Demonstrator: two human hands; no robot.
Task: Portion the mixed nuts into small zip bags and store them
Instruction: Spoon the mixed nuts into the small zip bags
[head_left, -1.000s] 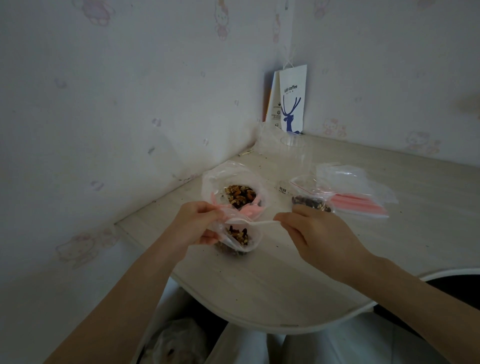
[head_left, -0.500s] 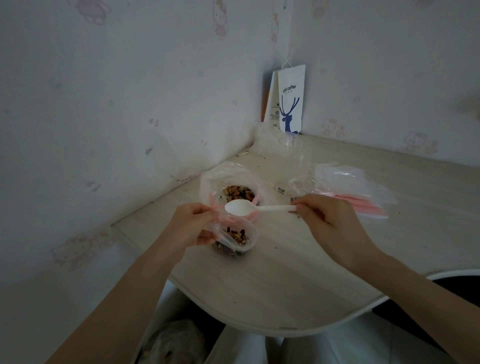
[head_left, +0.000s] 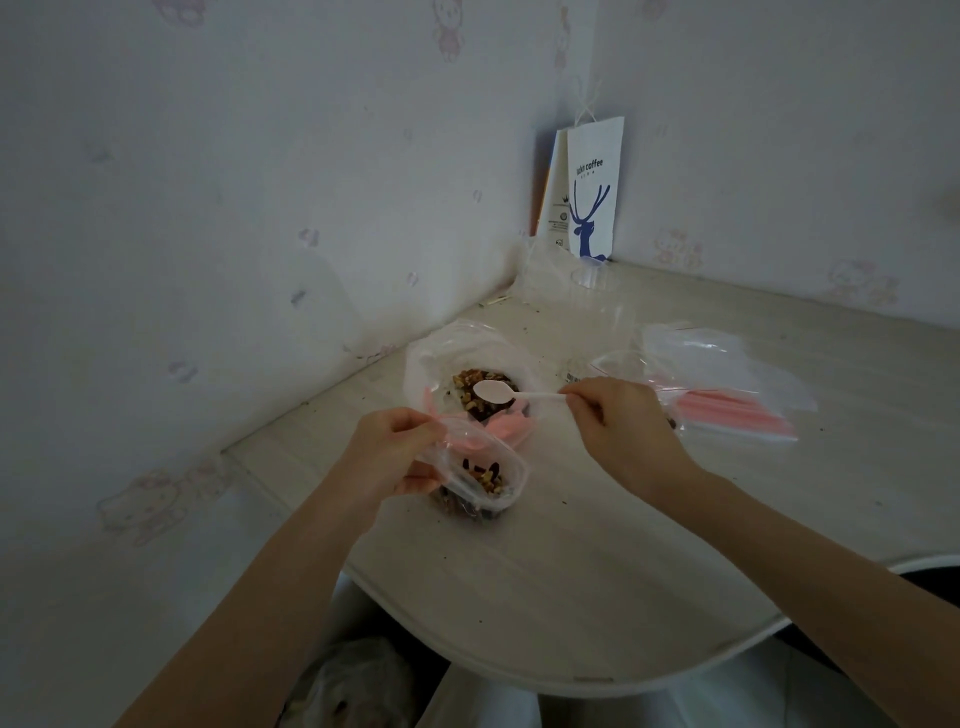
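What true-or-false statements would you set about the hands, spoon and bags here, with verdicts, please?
1. The right hand holds the spoon by its handle. True.
2. The spoon is heaped full. False: its bowl looks empty.
3. The left hand holds the small bag at its rim. True.
4. The small bag is empty. False: nuts lie in it.
5. The spoon's bowl is over the big bag. True.
6. The paper bag lies flat. False: it stands upright in the corner.
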